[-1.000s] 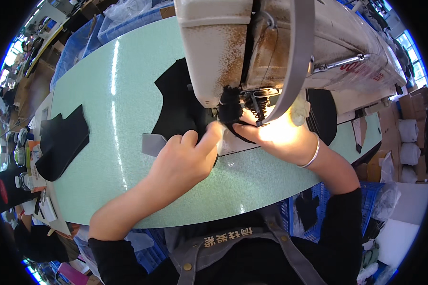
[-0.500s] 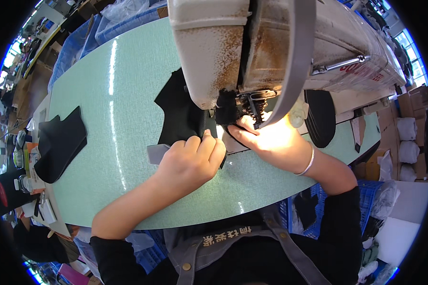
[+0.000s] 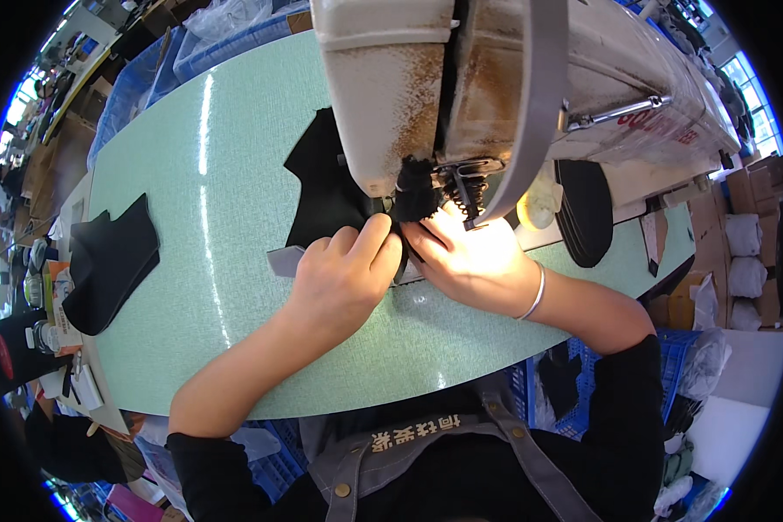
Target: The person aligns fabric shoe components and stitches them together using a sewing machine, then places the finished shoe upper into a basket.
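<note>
A black sheet piece [image 3: 320,196] with a notched outline lies under the head of a sewing machine [image 3: 383,104]. My left hand [image 3: 346,277] is closed at the near edge of this piece, its fingers curled and pressed together beside the needle area. Close by on the right, my right hand [image 3: 478,265] has its fingertips bent together on black material just below the presser area. Bright lamp light washes out part of that hand. The needle itself is hidden. From under the left hand sticks out a light grey flap [image 3: 284,261].
Another black cut piece [image 3: 113,261] lies on the left of the pale green table [image 3: 191,348]. Stacked black oval pieces [image 3: 585,213] sit right of the machine. Blue crates [image 3: 574,409] stand below the table's front edge, and a blue bin [image 3: 235,43] behind it.
The black piece has slid a little away from me under the machine. Both hands have drawn closer together, the right one shifting left, and the left fingers now sit nearer the needle area.
</note>
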Demonstrator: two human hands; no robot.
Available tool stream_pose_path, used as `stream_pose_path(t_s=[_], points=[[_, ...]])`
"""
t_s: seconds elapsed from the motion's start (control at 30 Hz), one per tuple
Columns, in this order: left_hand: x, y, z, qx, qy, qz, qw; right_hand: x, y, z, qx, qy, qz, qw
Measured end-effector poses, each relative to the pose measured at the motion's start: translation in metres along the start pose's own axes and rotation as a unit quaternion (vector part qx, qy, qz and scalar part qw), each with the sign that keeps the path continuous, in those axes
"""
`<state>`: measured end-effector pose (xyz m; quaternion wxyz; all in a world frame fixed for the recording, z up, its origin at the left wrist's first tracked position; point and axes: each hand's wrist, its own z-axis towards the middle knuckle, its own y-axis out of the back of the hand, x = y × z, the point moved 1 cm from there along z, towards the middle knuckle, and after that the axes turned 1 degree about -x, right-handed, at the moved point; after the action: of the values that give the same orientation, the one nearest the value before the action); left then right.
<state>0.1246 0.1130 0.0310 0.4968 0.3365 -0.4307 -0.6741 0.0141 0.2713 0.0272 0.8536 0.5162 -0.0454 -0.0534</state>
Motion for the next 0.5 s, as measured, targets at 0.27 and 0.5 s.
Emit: stream_pose_path(t_s=[0.27, 0.5], points=[[0.013, 0.06, -0.011, 0.089, -0.011, -0.075, 0.993, -0.004, 0.064, 0.0, 0.045, -0.01, -0.055, 0.997], [0.052, 0.054, -0.045, 0.112, -0.085, 0.037, 0.989, -0.048, 0.044, -0.019, 0.044, 0.004, -0.038, 0.998]])
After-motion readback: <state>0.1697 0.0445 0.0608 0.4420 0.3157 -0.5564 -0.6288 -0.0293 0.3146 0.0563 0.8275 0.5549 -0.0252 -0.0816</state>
